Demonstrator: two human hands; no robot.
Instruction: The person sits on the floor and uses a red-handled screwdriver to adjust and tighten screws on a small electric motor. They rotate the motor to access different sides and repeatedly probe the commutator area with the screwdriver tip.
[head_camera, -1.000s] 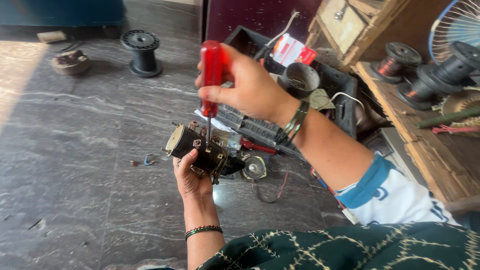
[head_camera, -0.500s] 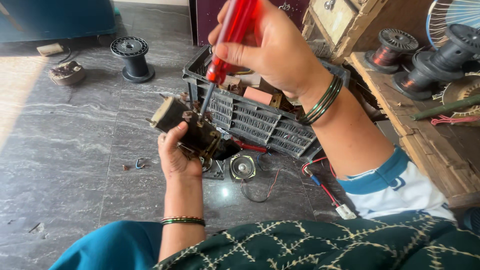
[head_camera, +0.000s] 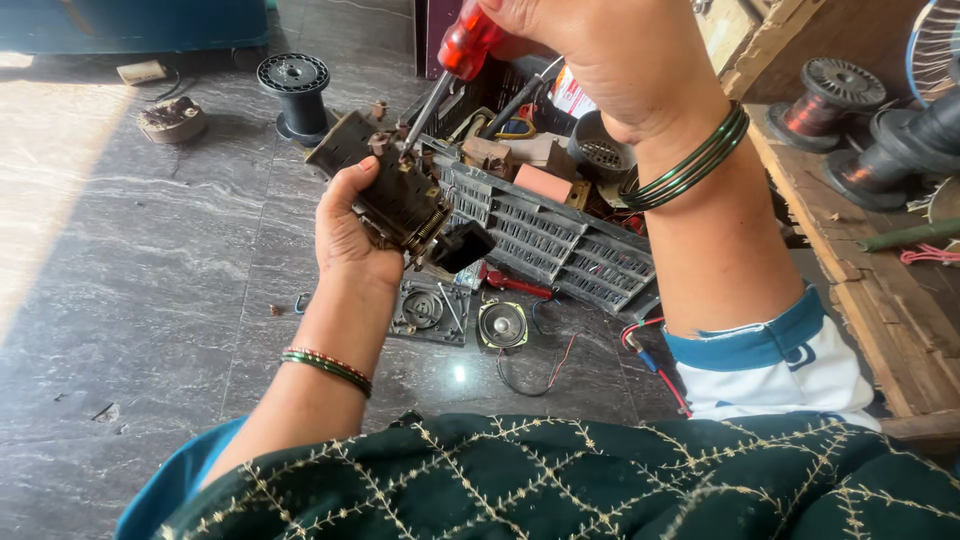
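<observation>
I see a grey marble floor (head_camera: 150, 300) filling most of the view, with a wooden bench (head_camera: 880, 300) along the right edge carrying spools of copper wire (head_camera: 828, 95). A dark plastic crate (head_camera: 560, 235) with a slatted side sits on the floor ahead of me, packed with small parts. An empty black spool (head_camera: 293, 90) stands on the floor further off to the left, well apart from my hands.

My right hand (head_camera: 600, 50) is raised near the top of the view, fingers wrapped tight around the red handle of a screwdriver (head_camera: 462, 45). Its metal shaft slants down and to the left, and its tip meets the top of the small motor assembly (head_camera: 395, 195).

My left hand (head_camera: 345, 235) is closed around that assembly from below and from the left, holding it above the floor, in front of the crate. The assembly sits just below and left of the right hand's grip, joined to it only through the shaft.

On the floor directly beneath lie a small round speaker (head_camera: 501, 324) and a grey flat plate (head_camera: 430, 310), side by side.
</observation>
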